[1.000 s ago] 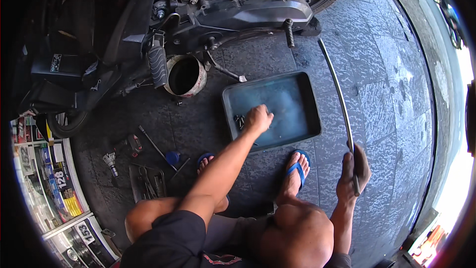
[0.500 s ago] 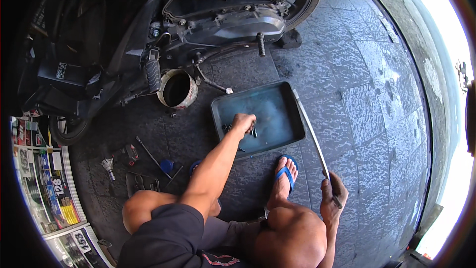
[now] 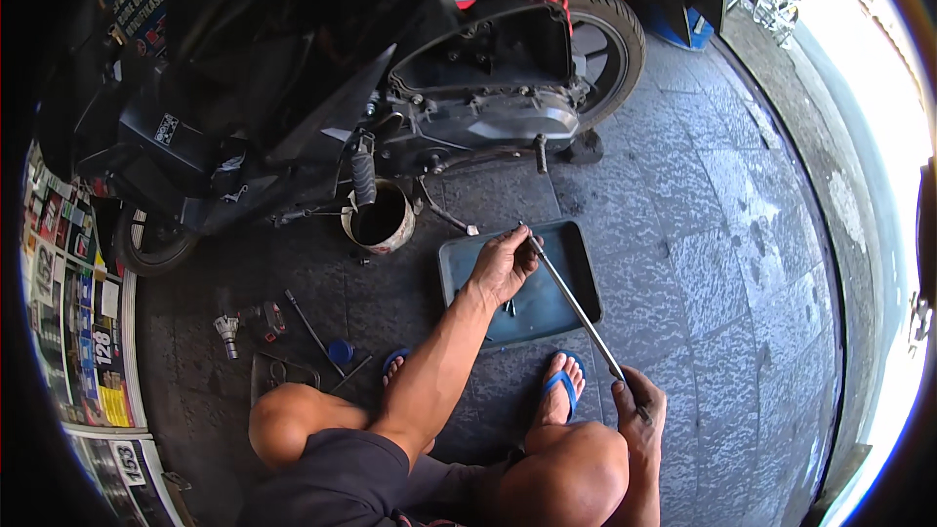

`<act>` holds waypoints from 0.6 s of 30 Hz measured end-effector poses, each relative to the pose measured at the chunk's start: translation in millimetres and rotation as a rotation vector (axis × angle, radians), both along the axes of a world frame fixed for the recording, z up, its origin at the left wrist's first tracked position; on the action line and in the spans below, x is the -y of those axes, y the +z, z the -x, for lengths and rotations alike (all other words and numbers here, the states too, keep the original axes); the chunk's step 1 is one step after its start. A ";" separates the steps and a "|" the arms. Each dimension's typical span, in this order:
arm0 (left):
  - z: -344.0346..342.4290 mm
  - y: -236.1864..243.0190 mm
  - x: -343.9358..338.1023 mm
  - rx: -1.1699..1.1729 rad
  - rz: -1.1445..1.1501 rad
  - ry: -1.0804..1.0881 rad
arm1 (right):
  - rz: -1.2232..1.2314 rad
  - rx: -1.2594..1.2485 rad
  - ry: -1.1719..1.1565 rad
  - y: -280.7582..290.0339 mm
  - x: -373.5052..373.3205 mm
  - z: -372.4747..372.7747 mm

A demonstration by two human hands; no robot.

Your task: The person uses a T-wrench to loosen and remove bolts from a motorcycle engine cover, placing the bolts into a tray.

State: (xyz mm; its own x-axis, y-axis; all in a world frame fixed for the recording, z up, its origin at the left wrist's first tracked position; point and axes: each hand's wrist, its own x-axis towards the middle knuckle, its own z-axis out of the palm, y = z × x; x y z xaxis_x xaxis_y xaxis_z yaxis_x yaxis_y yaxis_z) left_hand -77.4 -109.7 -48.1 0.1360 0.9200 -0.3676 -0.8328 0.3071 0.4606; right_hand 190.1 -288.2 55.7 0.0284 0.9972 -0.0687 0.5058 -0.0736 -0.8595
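I squat beside a black motorcycle (image 3: 390, 68) on a stone floor. My left hand (image 3: 503, 263) hovers over a dark metal tray (image 3: 571, 268), fingers pinched on the far tip of a long thin metal rod (image 3: 576, 307). My right hand (image 3: 639, 405) grips the rod's near end by my right knee. The rod runs diagonally across the tray between both hands. A few small bolts (image 3: 509, 308) lie in the tray under my left wrist.
A round can (image 3: 379, 220) with dark liquid stands under the engine, left of the tray. Loose tools, a blue cap (image 3: 340, 350) and small parts (image 3: 226, 330) lie on the floor at my left. Printed boxes (image 3: 83, 332) line the left edge. My feet wear blue sandals.
My left hand lifted from the bolts in the tray and took the rod's far tip. My right hand swung the rod in over the tray. The view tilted up toward the motorcycle.
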 end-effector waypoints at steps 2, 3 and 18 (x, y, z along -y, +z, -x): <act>-0.2 10.1 0.4 -0.006 -0.014 0.018 | -0.057 0.059 0.036 8.0 0.0 0.9; 0.3 14.3 0.9 -0.004 -0.035 0.025 | -0.096 0.107 0.069 14.8 -3.2 3.1; 14.2 103.7 -82.4 -0.176 -0.060 0.495 | -0.014 0.327 0.198 135.2 -119.9 81.1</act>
State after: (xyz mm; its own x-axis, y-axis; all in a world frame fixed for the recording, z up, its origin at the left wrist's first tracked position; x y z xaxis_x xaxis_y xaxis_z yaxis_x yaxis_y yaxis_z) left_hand -91.6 -27.3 55.6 -0.3794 0.8786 -0.2902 -0.7799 -0.1349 0.6112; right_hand 109.1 -168.3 191.0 -0.1471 0.9863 -0.0747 0.7570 0.0636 -0.6503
